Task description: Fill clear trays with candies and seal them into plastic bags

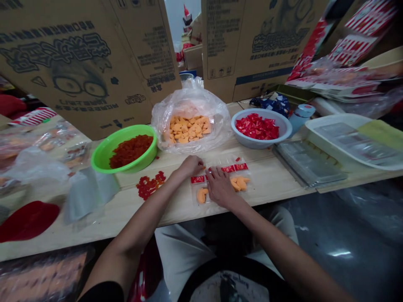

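The right hand [220, 187] lies open and flat on a row of clear plastic packets [195, 193]. Small red sachets [228, 168] and orange snack pieces [241, 183] sit in the packets. The left hand [189, 166] is just beside them, a bit curled, and you cannot tell if it holds anything. Loose red bits [147, 185] lie near it on the wooden table [252, 188]. Behind are a green bowl [103, 154] of red flakes [130, 151], a clear bag [217, 126] of orange pieces [187, 129], and a pale bowl [283, 121] of red packets [256, 127].
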Available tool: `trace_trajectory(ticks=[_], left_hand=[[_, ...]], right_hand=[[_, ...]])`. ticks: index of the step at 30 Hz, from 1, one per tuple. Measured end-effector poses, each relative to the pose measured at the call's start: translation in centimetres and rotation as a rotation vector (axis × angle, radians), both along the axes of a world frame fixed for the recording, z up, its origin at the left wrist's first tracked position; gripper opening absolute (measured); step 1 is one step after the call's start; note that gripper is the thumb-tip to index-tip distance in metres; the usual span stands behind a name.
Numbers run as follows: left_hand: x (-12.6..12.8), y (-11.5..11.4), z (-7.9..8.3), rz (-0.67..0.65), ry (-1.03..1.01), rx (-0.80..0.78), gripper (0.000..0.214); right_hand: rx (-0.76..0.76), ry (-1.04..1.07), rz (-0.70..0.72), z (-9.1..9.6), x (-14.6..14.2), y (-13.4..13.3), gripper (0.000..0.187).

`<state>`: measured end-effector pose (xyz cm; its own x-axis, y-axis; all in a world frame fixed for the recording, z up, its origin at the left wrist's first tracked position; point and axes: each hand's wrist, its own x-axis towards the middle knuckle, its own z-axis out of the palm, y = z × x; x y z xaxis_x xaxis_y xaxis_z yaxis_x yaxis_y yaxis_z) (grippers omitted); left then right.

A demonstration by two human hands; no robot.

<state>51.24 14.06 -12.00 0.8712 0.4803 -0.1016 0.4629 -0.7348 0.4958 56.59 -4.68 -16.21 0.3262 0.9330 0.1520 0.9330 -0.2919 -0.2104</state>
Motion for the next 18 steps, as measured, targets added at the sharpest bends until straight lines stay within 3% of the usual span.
trace_trajectory(ticks=[4,10,15,18], left_hand=[[0.1,-0.2,-0.1,0.011,0.030,-0.004,0.014],[0.9,0.9,0.4,0.104,-0.043,-0.015,0.037],[1.6,0.4,-0.2,0.085,-0.058,-0.043,0.025],[1.3,0.7,-0.6,0.131,-0.091,-0.044,0.032]], right_hand=[[-0.003,-0.002,0.001,0.0,0.0,0.0,0.054],[0.004,-0.002,0.001,0.0,0.0,0.0,0.053],[0.002,0.005,0.000,0.2,0.0,0.0,0.054],[-0.003,0.009,0.001,0.4,0.0,0.0,0.054]])
